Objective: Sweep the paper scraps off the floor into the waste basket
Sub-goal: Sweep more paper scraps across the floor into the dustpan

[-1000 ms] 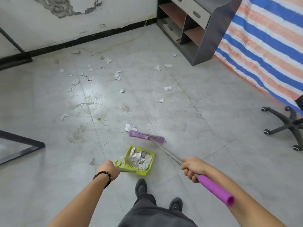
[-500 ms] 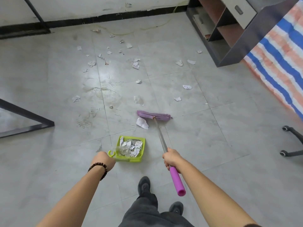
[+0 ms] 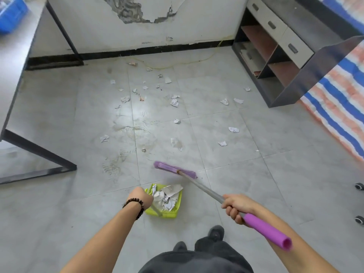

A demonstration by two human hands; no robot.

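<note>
Left hand (image 3: pixel 142 198) fingers closed on green dustpan (image 3: pixel 167 203) handle; right hand (image 3: pixel 235 207) fingers wrapped round broom (image 3: pixel 175 170) shaft. Step: mid-sweep, pan part-filled. Next: reach for paper scraps (image 3: pixel 176 142) at 12 o'clock and draw them back to pan.

We can read no text, label, brand or number anywhere here. The paper scraps (image 3: pixel 166 198) show dark marks, too small for us to read.

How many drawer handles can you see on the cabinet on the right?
3, in a row on the cabinet: the far handle, the middle handle, the near handle. More may lie beyond the picture's top edge.
</note>
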